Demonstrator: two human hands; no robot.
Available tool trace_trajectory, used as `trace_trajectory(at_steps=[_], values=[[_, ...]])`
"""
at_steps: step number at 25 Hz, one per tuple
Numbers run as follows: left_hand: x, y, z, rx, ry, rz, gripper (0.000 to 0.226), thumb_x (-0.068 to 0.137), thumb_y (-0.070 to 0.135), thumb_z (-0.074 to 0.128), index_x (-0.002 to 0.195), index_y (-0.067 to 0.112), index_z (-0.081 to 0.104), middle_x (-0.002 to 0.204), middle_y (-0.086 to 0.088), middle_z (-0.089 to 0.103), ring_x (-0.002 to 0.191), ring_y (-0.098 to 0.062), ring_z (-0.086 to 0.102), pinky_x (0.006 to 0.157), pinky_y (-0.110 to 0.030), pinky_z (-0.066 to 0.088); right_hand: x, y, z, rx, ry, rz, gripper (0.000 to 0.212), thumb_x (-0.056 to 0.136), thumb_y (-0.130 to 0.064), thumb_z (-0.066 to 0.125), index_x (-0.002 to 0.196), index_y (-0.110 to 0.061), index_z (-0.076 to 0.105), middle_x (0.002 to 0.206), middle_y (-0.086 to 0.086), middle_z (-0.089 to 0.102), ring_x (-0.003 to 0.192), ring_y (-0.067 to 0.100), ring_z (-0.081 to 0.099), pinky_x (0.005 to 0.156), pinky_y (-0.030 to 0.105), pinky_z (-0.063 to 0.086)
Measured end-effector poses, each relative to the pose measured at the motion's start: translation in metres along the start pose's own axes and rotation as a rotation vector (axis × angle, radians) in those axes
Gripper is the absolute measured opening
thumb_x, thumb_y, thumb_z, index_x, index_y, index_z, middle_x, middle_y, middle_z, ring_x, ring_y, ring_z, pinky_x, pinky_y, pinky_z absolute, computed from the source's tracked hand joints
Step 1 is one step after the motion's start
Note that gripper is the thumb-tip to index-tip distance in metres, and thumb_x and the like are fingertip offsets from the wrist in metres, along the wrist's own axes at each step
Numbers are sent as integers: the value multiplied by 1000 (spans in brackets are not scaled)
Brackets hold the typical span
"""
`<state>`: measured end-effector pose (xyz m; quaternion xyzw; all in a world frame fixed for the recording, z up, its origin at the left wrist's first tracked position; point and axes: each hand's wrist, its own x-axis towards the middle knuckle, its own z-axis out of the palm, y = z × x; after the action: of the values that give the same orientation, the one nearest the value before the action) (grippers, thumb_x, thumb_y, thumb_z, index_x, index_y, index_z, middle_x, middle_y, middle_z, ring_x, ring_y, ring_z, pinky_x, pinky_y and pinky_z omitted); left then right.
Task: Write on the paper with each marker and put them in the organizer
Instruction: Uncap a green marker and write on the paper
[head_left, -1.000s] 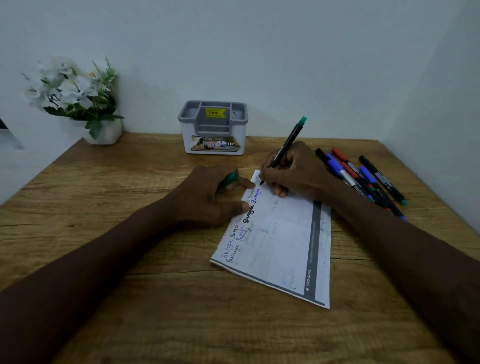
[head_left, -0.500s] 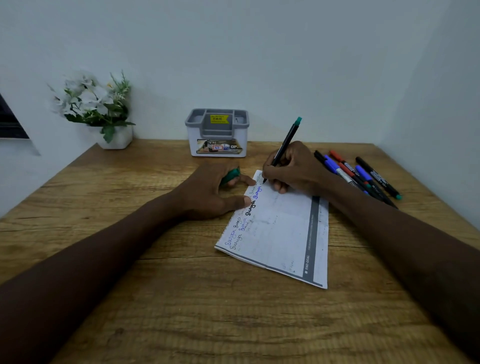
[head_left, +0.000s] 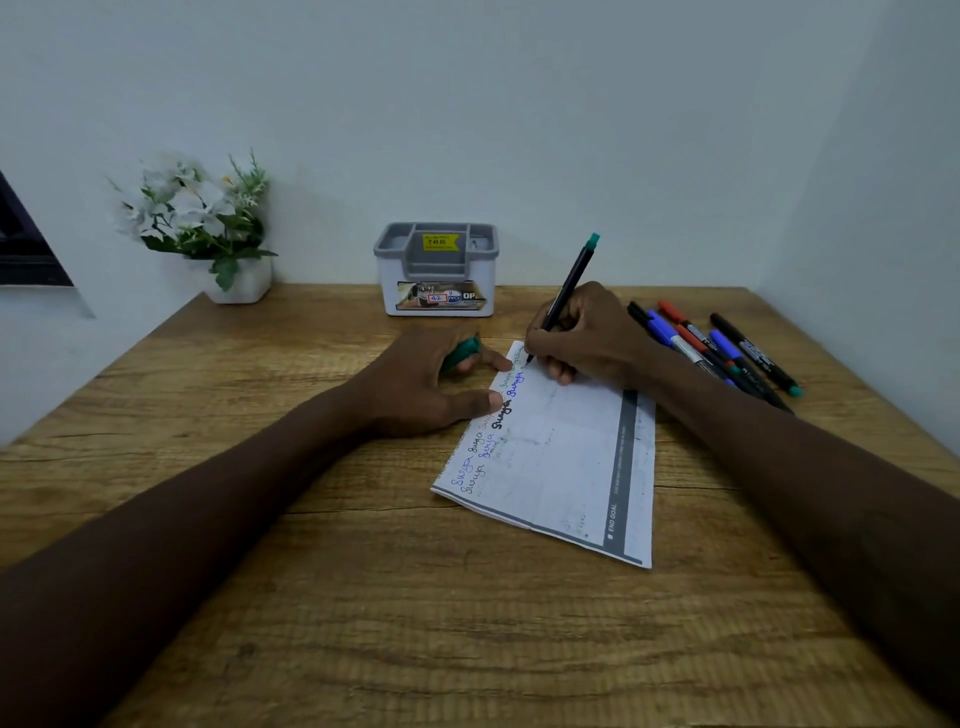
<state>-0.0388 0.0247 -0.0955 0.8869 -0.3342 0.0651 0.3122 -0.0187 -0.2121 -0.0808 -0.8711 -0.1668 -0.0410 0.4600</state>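
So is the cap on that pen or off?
Off: the left hand holds the green cap, and the marker shows its bare tip at the paper.

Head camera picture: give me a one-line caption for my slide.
The right hand writes on the paper with a green-ended marker while the left hand holds a green cap.

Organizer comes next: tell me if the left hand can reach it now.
Probably yes: only bare table separates the left hand and the organizer, though that hand grips a green cap.

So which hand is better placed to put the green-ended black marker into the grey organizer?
Likely right: the right hand grips the green-ended black marker; the left hand holds its green cap and touches the white paper.
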Motion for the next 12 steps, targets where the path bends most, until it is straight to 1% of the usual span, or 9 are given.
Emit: trace_trajectory(at_steps=[3,5,8,9,10,11,12], values=[[-2,2,0,10,10,24,42,84,44,79,110,12,70,73,21,52,74,3,57,62,-13,36,-1,-1,1,-7,16,3,15,90,-7,69,78,-1,74,63,15,72,48,21,66,47,26,54],[-3,2,-1,15,10,24,43,85,44,79,110,11,70,73,17,50,73,0,57,61,-11,35,0,0,1,-13,11,-2,15,91,-8,68,79,0,74,64,17,72,49,22,66,47,27,55],[-2,2,-2,14,-12,11,45,85,36,80,110,1,68,74,17,51,78,20,56,63,-6,38,2,3,1,-8,31,3,15,90,-9,69,80,1,74,65,18,72,51,24,66,49,30,56],[-2,1,-2,18,-11,12,46,85,36,81,110,0,68,74,18,51,79,21,56,63,-6,39,3,3,1,-13,35,9,15,90,-10,69,80,0,74,64,17,72,51,25,67,49,30,57],[-2,1,-2,13,-9,6,45,84,38,81,108,2,68,73,19,52,80,18,58,64,-8,41,3,3,1,-12,38,17,14,90,-10,70,80,0,74,64,16,72,51,25,67,50,30,56],[-2,1,-1,4,-3,-1,45,83,42,81,105,5,68,73,19,53,80,12,60,65,-14,45,3,4,2,-6,41,26,14,90,-10,70,80,-1,74,64,15,72,51,24,67,49,30,56],[-2,0,-1,-3,-3,-7,45,82,47,80,102,9,68,73,18,53,79,4,61,68,-25,51,3,4,2,-5,48,30,14,90,-11,70,80,-2,74,63,14,72,50,24,67,49,29,55]])
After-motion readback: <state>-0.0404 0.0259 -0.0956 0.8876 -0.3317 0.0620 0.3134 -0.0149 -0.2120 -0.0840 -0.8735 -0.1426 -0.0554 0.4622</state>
